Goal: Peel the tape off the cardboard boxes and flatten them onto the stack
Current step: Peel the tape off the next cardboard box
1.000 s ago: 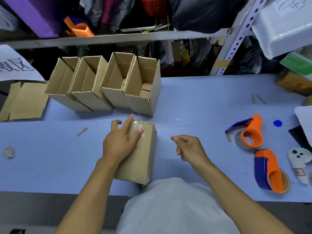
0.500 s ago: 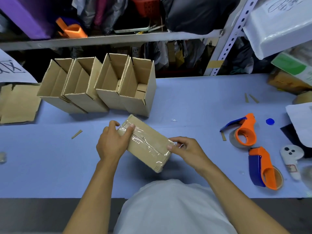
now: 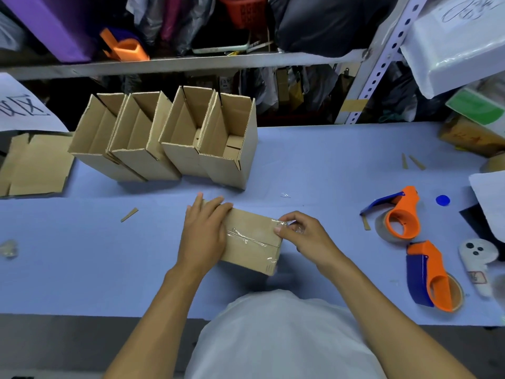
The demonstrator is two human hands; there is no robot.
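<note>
Taped cardboard box [image 3: 252, 242] lies on the blue table [image 3: 328, 165]; left hand [image 3: 203, 236] presses it with flat fingers, right hand [image 3: 303, 236] pinches the clear tape [image 3: 281, 222] at its corner.

A blue table [image 3: 328, 165] carried the work. Four open cardboard boxes [image 3: 166, 138] stood in a row at its far side, with flattened cardboard [image 3: 35, 165] lying to their left. A taped box [image 3: 251, 239] rested near the front edge. On the right lay two orange tape dispensers [image 3: 401, 214] [image 3: 431, 274], a blue disc [image 3: 442, 200] and cardboard slivers [image 3: 410, 161].
</note>
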